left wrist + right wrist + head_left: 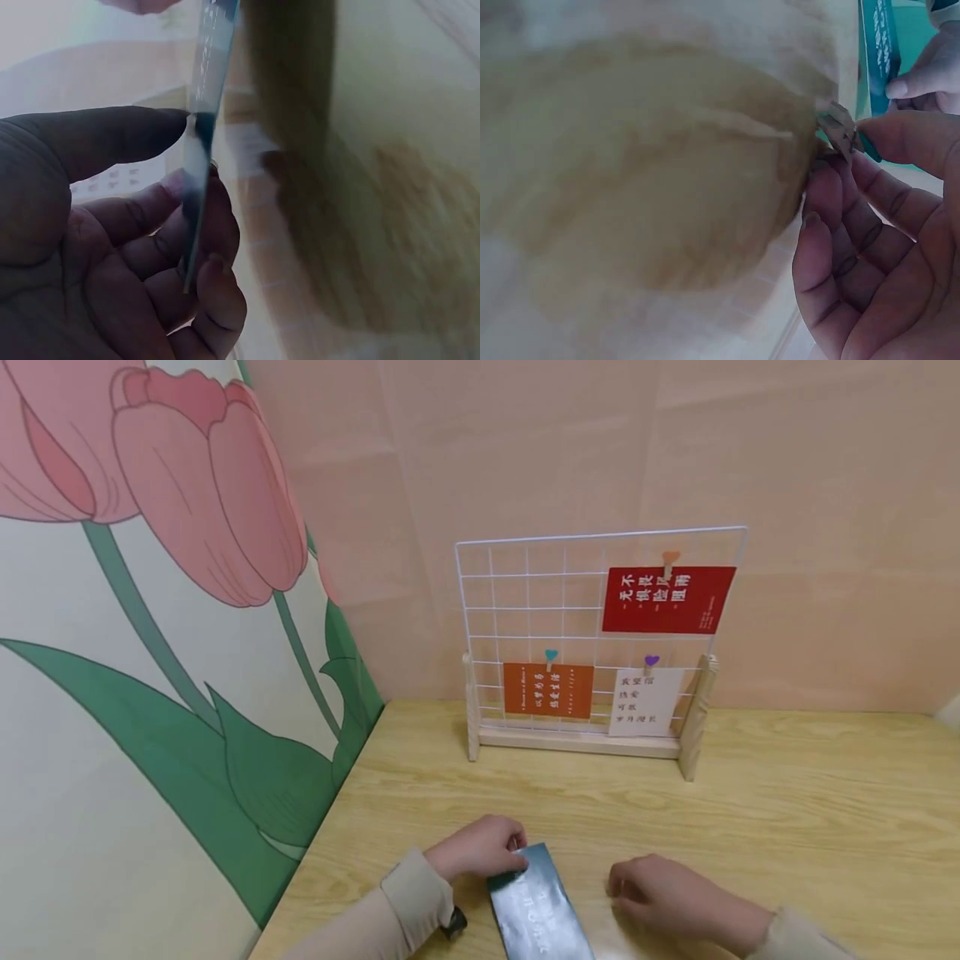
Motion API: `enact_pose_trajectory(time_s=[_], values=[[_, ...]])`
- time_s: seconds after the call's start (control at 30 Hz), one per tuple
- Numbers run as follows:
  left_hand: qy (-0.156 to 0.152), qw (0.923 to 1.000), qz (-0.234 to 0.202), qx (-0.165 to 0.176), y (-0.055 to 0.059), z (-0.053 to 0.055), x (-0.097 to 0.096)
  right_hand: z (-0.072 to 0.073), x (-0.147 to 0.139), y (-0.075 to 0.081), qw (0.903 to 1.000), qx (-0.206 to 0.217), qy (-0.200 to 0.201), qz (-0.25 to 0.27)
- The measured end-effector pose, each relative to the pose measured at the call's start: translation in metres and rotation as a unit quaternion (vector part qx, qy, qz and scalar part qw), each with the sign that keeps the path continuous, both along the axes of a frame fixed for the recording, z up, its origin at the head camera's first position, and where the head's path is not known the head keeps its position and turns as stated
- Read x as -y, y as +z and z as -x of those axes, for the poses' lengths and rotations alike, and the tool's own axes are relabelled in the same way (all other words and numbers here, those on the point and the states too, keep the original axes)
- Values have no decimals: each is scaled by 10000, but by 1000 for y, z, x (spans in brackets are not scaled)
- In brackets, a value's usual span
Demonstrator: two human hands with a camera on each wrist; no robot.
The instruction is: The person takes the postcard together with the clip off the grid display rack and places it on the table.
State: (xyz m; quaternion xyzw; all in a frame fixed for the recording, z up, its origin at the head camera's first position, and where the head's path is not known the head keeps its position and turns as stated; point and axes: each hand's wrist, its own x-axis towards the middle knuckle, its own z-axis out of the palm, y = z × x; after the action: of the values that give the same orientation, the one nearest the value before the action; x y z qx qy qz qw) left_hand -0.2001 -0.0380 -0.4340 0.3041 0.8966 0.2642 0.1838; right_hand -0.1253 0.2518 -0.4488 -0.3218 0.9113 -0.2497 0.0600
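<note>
My left hand (480, 847) pinches a glossy dark teal card (536, 914) with pale writing, low in the head view. Seen edge-on in the left wrist view, the card (198, 161) stands between thumb and curled fingers. To the right of it, just above the table, is my right hand (667, 893). The right wrist view shows it pinching a small wooden clothespin (840, 129) with a green piece under the thumb. Clothespin and card are apart. Beyond both hands stands a white wire grid rack (581, 742) on a wooden base.
A red card (652, 618) hangs at the rack's upper right, an orange card (525, 693) lower left, a white card (637, 714) lower right, each under a heart clothespin. Wood-grain table (810, 802) surrounds the rack. A tulip-printed panel (217, 502) borders the left, a pink wall behind.
</note>
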Motion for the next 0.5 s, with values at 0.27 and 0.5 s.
enact_pose_trajectory(time_s=[0.27,0.5], values=[[-60,9979,623,-195,0,3,-5,0,2,-1,9993,180,-291,-124],[200,9986,483,28,3,3,-3,0,1,1,9988,123,-352,-306]])
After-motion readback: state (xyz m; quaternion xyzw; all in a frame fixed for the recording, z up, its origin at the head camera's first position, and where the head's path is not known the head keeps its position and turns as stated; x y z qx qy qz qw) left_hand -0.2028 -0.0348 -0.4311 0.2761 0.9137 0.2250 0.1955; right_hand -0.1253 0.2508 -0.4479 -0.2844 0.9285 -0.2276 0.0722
